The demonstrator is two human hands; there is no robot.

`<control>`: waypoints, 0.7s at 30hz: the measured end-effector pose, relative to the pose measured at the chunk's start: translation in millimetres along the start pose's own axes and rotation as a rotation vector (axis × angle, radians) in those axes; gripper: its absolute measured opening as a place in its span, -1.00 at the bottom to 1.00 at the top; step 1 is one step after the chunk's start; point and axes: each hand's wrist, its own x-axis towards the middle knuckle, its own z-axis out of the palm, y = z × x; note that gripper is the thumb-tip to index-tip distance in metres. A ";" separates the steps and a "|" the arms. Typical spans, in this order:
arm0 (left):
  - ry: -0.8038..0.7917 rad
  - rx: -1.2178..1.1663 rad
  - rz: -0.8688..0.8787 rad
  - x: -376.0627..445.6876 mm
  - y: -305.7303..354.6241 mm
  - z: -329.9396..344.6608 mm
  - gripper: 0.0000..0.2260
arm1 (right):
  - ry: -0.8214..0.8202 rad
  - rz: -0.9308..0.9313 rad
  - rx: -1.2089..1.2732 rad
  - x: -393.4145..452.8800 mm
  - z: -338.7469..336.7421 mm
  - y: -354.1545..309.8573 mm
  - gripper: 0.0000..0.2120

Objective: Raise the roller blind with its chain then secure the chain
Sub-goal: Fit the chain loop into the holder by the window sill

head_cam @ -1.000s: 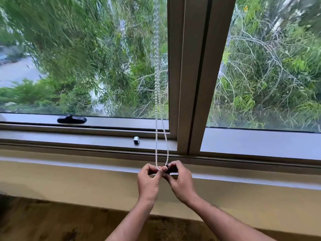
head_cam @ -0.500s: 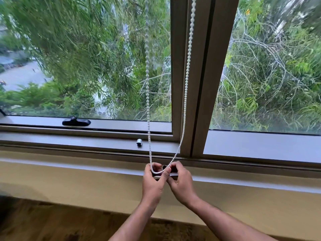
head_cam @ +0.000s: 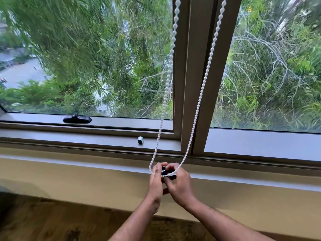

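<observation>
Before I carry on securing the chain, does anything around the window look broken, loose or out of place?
Nothing looks damaged. The bead chain hangs in an intact loop down to the left hand and right hand, which hold a small dark fitting at its bottom. The one stray item is a small metal piece on the window frame; its purpose is unclear.

Hands showing: two, left hand point(head_cam: 156, 184) and right hand point(head_cam: 179, 186)
Bead chain point(head_cam: 202, 84) hanging: one loop, two strands
Window panes point(head_cam: 86, 58) showing: two
Black latch point(head_cam: 77, 119) sitting: one
Small metal stud point(head_cam: 140, 140) sitting: one
</observation>
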 end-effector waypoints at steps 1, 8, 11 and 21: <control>-0.006 0.009 0.001 0.6 -0.8 -0.5 -0.64 | 0.006 -0.009 -0.010 -1.2 1.2 -1.3 -0.67; -0.012 0.059 0.015 2.9 -8.1 -6.1 -0.61 | 0.033 -0.062 -0.013 -6.9 -0.2 -0.2 -0.71; 0.035 0.061 0.002 3.8 -7.9 -7.0 -0.62 | -0.016 -0.060 0.080 -7.3 -3.2 -1.5 -0.78; -0.007 0.139 0.054 1.9 -0.4 -9.6 -0.57 | -0.041 0.117 0.434 10.9 -13.8 -12.4 -0.93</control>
